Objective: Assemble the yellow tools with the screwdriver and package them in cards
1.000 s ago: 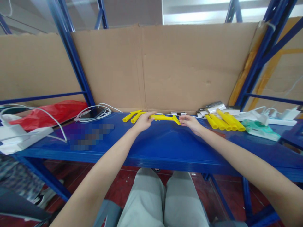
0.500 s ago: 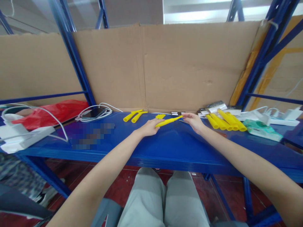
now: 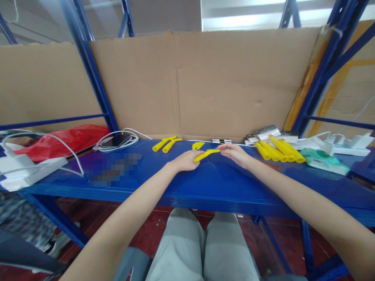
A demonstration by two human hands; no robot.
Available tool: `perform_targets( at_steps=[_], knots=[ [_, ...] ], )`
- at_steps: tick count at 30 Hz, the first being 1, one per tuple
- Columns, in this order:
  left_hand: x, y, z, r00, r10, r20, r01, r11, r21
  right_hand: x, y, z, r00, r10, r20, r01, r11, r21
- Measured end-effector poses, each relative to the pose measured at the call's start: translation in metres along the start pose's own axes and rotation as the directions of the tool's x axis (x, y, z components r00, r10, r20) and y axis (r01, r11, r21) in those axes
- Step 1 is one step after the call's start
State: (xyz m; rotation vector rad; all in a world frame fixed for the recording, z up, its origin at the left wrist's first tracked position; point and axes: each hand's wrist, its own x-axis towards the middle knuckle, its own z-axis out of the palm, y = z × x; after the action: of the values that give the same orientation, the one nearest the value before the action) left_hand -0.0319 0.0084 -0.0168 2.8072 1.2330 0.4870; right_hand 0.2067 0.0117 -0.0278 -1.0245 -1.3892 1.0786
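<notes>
A yellow tapered tube point(image 3: 202, 156) lies low over the blue tabletop, its wide end gripped by my left hand point(image 3: 186, 160). Closed at the tube's narrow tip are the fingers of my right hand point(image 3: 234, 153); whether they also hold something thin is too small to tell. Small flat yellow pieces point(image 3: 198, 145) lie just behind the tube. Farther left, two yellow tubes point(image 3: 168, 145) with narrow ends pointing away rest side by side. Several more yellow tubes point(image 3: 279, 150) lie in a row to the right of my right hand.
Black-and-white packets point(image 3: 268, 132) lie behind the right-hand tubes, with a green-and-white packet point(image 3: 325, 161) beside them. White cables point(image 3: 129, 140), a red bag point(image 3: 64, 140) and a white power strip point(image 3: 32, 173) occupy the left. A cardboard panel point(image 3: 219, 86) stands along the back.
My right hand has come down and slightly left with the tube's tip, and the tube appears shorter and bent. A thin dark thing seen under the right fingers before is hidden now.
</notes>
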Motion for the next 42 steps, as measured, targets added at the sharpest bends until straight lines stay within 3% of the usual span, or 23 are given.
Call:
perform_targets(
  at_steps=[3, 9, 11, 13, 16, 18, 20, 22, 24, 33, 42],
  knots=[
    [0.001, -0.006, -0.003, 0.998, -0.043, 0.055, 0.046, 0.997, -0.059, -0.005, 0.001, 0.004, 0.994, 0.065, 0.088, -0.06, 0.996, -0.059],
    [0.0, -0.012, -0.009, 0.988, -0.072, 0.137, 0.098, 0.976, -0.196, -0.008, -0.002, 0.004, 0.975, 0.065, 0.214, -0.013, 0.973, -0.233],
    [-0.001, -0.011, -0.01, 0.989, -0.07, 0.132, 0.099, 0.968, -0.232, -0.005, -0.003, -0.001, 0.979, 0.055, 0.198, 0.001, 0.962, -0.274],
    [-0.002, -0.01, -0.01, 0.989, -0.071, 0.131, 0.104, 0.957, -0.269, 0.001, -0.005, -0.012, 0.994, 0.02, 0.107, 0.023, 0.923, -0.383],
    [-0.003, -0.007, -0.012, 0.988, -0.083, 0.134, 0.12, 0.948, -0.295, 0.011, -0.01, -0.034, 0.987, -0.088, -0.131, -0.02, 0.753, -0.657],
    [-0.004, -0.006, -0.013, 0.986, -0.085, 0.141, 0.125, 0.945, -0.301, 0.014, -0.013, -0.049, 0.966, -0.145, -0.212, -0.094, 0.571, -0.816],
    [-0.004, -0.006, -0.013, 0.986, -0.082, 0.148, 0.125, 0.943, -0.309, 0.014, -0.015, -0.061, 0.959, -0.114, -0.259, -0.192, 0.409, -0.892],
    [-0.004, -0.007, -0.013, 0.986, -0.072, 0.151, 0.118, 0.939, -0.324, 0.014, -0.016, -0.069, 0.96, -0.057, -0.275, -0.246, 0.306, -0.92],
    [-0.004, -0.008, -0.012, 0.986, -0.054, 0.158, 0.107, 0.931, -0.348, 0.015, -0.017, -0.072, 0.962, -0.01, -0.274, -0.262, 0.259, -0.93],
    [-0.006, -0.006, -0.014, 0.983, -0.068, 0.17, 0.13, 0.911, -0.391, 0.029, -0.017, -0.065, 0.967, 0.106, -0.231, -0.245, 0.154, -0.957],
    [-0.007, -0.008, -0.014, 0.986, -0.05, 0.159, 0.104, 0.93, -0.351, 0.049, -0.013, -0.058, 0.937, 0.164, -0.308, -0.325, 0.09, -0.941]
  ],
)
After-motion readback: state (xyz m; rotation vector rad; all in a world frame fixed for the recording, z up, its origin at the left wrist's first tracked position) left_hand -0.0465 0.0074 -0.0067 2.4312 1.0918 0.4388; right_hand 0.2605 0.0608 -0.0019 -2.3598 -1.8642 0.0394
